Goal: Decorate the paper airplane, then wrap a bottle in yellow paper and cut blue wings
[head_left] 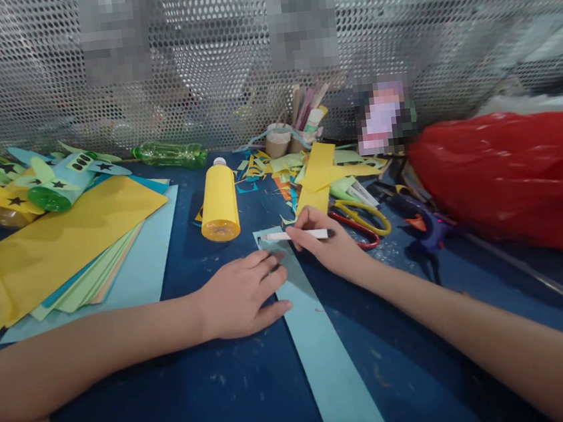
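A long light-blue paper strip point(327, 354) lies on the dark blue table point(221, 405), running from the middle toward the near edge. My left hand point(242, 294) rests flat on the strip's left side, fingers stretched out, pressing it down. My right hand point(327, 240) pinches a white pen point(297, 235), held level with its tip at the strip's far left corner. A bottle wrapped in yellow paper point(219, 201) lies on its side just beyond the strip.
A stack of yellow, green and blue paper sheets point(65, 254) lies at the left, with paper-covered bottle planes point(32, 183) behind it. Scissors point(363, 219), a glue gun point(426, 226), paper scraps point(317, 170) and a red plastic bag point(509, 173) are at the right. A perforated metal screen point(225, 56) closes the back.
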A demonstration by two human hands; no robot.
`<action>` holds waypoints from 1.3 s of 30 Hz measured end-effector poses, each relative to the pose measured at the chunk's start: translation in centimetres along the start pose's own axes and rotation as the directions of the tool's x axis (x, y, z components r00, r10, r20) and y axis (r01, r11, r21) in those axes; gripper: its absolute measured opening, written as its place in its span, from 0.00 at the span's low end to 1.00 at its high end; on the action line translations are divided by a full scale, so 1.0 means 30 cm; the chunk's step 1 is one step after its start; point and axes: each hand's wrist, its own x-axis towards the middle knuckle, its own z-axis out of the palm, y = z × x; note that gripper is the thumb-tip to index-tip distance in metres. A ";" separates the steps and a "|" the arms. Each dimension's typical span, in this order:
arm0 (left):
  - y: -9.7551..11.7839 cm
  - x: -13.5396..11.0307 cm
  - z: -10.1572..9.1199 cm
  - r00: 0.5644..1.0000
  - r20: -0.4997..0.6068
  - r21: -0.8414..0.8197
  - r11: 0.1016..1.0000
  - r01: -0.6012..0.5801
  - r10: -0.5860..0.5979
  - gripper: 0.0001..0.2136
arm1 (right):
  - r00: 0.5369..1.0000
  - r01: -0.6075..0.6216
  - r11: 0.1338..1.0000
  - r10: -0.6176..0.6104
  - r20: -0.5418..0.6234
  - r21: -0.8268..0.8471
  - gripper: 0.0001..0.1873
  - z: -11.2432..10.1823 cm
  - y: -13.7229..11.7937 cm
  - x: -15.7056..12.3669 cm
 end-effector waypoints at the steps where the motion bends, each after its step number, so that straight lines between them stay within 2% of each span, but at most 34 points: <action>1: 0.000 0.000 -0.001 1.000 0.001 0.001 1.000 -0.002 0.002 0.24 | 1.000 0.001 1.000 -0.001 -0.001 0.001 0.19 0.000 0.001 0.000; 39: -0.002 0.000 0.002 1.000 -0.005 -0.016 1.000 0.003 -0.003 0.23 | 0.983 0.041 0.994 -0.057 -0.174 -0.099 0.14 0.000 -0.005 -0.014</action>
